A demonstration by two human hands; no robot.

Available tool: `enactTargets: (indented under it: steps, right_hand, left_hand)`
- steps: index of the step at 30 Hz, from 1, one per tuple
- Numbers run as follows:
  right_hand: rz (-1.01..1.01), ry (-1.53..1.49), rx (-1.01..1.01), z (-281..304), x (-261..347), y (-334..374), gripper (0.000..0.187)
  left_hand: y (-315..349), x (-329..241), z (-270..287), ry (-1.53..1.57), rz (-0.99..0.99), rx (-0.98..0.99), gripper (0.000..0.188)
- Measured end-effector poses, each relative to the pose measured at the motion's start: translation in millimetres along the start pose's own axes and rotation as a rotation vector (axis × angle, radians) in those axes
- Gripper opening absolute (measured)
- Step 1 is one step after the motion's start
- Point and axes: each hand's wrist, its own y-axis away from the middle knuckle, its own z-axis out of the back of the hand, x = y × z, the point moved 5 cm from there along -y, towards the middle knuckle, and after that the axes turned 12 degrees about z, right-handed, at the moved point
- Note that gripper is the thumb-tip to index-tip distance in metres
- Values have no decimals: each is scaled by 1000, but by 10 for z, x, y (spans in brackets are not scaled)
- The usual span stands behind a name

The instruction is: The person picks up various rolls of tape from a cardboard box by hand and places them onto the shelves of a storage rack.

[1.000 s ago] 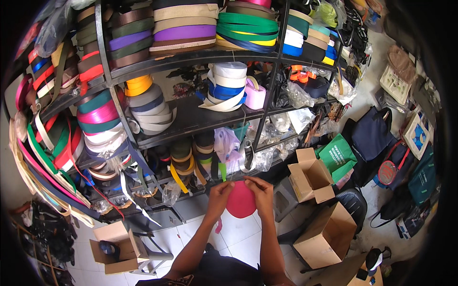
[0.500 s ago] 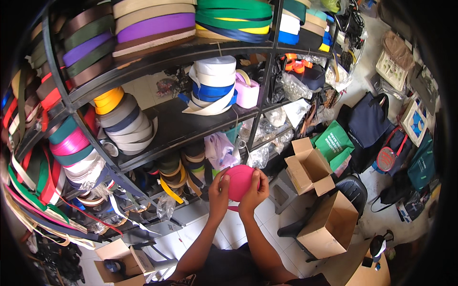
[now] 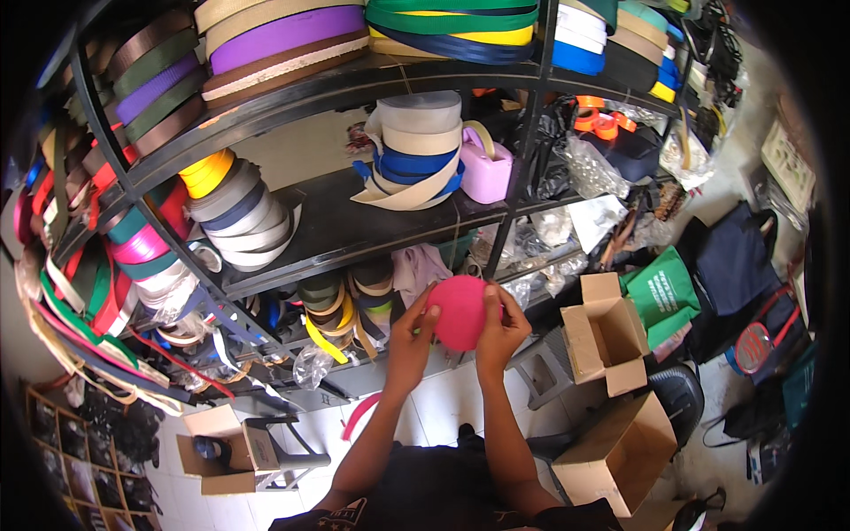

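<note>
Head view: the left hand and the right hand grip a pink roll from opposite sides, thumbs against its face; the roll is held up in front of the shelf unit, appearing below the front edge of its middle board. A pink strip shows beside the left forearm, its join to the roll hidden. On that board, white and blue rolls stand near the right end, beside a lilac container
</note>
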Motion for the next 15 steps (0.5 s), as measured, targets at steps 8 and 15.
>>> enactTargets:
  steps: [8, 15]
  right_hand:
    - [-85, -297, 217, 4, 69, -267, 26]
    - [-91, -231, 580, 94, -48, -731, 30]
  left_hand:
    - [-102, -340, -149, -239, -176, -157, 37]
    - [-159, -294, -496, -231, -50, -113, 33]
